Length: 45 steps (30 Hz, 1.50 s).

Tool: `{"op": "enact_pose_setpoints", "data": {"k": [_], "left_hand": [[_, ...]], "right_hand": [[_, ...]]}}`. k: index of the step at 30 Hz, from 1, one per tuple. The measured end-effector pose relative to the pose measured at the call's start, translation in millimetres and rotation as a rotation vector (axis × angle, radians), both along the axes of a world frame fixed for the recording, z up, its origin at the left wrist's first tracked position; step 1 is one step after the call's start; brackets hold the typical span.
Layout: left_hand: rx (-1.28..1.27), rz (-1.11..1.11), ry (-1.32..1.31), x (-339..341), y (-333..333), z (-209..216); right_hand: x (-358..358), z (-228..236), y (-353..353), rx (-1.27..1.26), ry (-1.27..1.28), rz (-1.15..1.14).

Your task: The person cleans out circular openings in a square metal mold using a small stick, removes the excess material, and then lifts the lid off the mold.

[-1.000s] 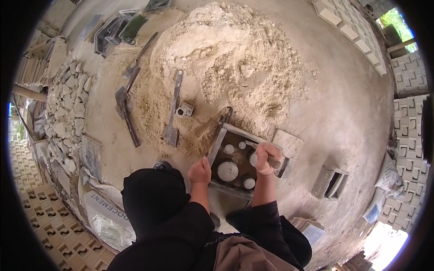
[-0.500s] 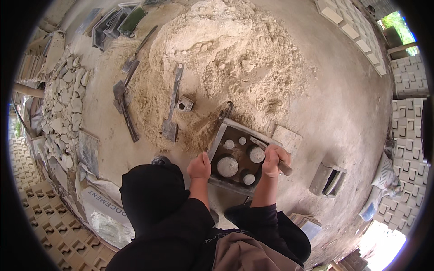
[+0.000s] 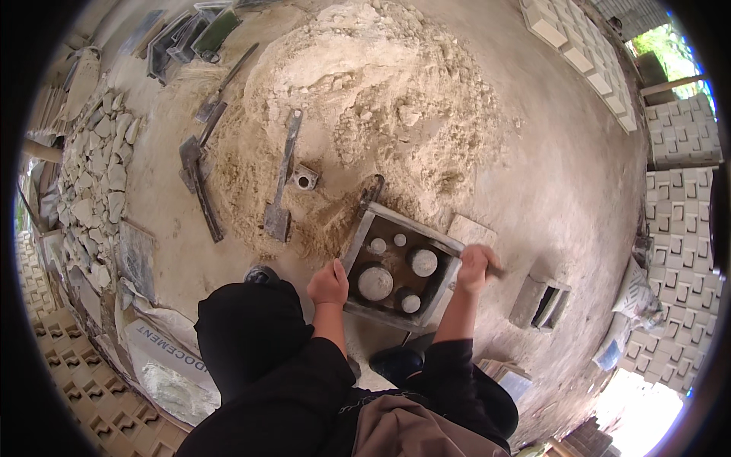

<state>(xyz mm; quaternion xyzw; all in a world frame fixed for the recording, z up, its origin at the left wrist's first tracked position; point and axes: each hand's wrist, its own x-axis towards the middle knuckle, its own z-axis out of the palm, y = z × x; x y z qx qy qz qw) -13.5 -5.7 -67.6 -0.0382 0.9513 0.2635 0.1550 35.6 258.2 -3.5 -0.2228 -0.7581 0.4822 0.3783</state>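
Right hand (image 3: 475, 266) swung out to frame's (image 3: 417, 219) 3 o'clock, fingers wrapped round tool (image 3: 496, 271), baring all cylinders (image 3: 375, 283). Left hand (image 3: 329, 282) at 9 o'clock (finger closure, hold: cannot tell).

Dusty floor (image 3: 563, 183), bright opening (image 3: 638, 405)

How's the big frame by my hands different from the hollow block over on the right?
Size: the frame looks clearly larger than the block.
Inside: the frame has five round pieces, while the block shows a dark opening.
Place: the frame lies between your left hand and right hand; the block lies apart from both.
Both look greyish and straight-sided.
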Motion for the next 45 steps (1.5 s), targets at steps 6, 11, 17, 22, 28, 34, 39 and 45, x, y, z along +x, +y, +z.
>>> {"op": "enact_pose_setpoints", "data": {"k": [6, 11, 17, 22, 28, 34, 39, 45], "left_hand": [[-0.006, 0.013, 0.002, 0.1, -0.3, -4.9], [0.001, 0.034, -0.021, -3.5, -1.3, -3.4], [0.011, -0.006, -0.006, -2.8, -2.2, -4.2], [0.026, 0.046, -0.024, -3.1, -3.1, 1.0], [0.052, 0.037, -0.029, -4.3, 0.6, 0.4], [0.049, 0.025, 0.088, 3.7, -1.1, -7.2], [0.086, 0.056, 0.066, -0.8, -1.5, -8.6], [0.084, 0.024, 0.070, -2.8, 3.7, -5.8]], "right_hand": [[-6.5, 11.8, -35.5, -0.152, 0.274, -0.134], [-11.2, 19.6, -37.9, -0.232, 0.335, -0.002], [-22.9, -14.5, -50.4, -0.015, 0.237, 0.167], [-43.6, 16.7, -62.4, -0.108, 0.278, 0.114], [-72.5, -1.7, -74.3, -0.081, 0.023, 0.165], [-90.0, 43.3, -87.8, -0.336, -0.019, 0.292], [-98.9, 13.2, -89.0, -0.253, -0.190, 0.494], [-87.9, 39.8, -87.7, -0.143, -0.039, 0.566]]}}
